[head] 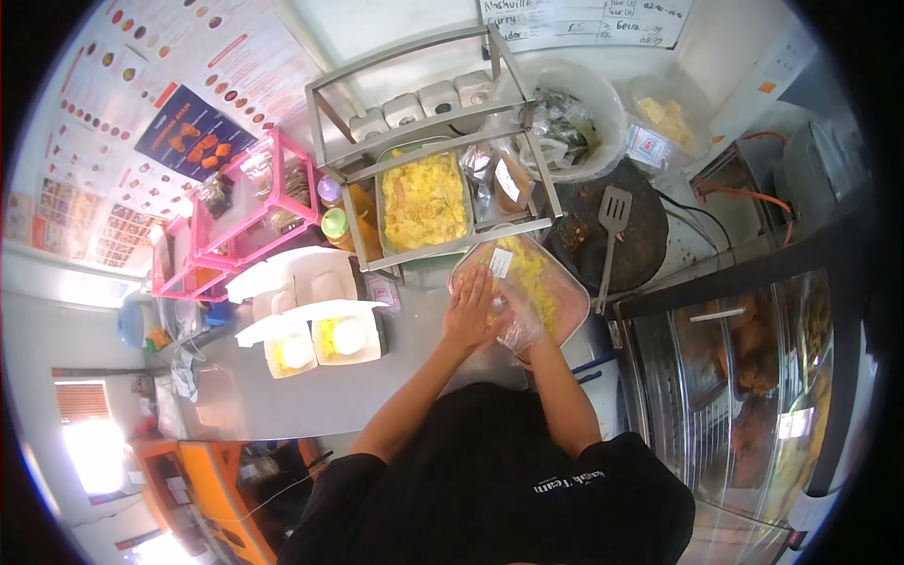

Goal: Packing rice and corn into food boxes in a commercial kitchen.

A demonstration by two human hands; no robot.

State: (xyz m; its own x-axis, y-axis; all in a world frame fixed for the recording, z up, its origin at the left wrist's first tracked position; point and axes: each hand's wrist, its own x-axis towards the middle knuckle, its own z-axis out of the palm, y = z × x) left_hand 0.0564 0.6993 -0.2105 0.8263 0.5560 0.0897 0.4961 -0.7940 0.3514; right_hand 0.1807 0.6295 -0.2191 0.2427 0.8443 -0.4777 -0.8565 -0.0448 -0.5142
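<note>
A clear plastic container (558,272) with yellow food inside and a white label on top lies before me, right of the middle. My left hand (470,307) rests on its left part, bare, fingers stretched and close together. A clear plastic glove or bag covers my right hand (519,328), which is at the container's near edge; its fingers are partly hidden by the crinkled plastic. To the left stand white takeaway boxes (349,339) with lids up, holding white rice mounds and yellow food. Behind, a tray of yellow food (426,201) sits beneath a metal rack.
The steel rack (431,251) stands just behind the container. A slotted spatula (613,226) lies on a round dark board (646,247) at the right. Pink baskets (261,212) and squeeze bottles (335,224) stand at the left. A glass display case (727,395) borders the right side.
</note>
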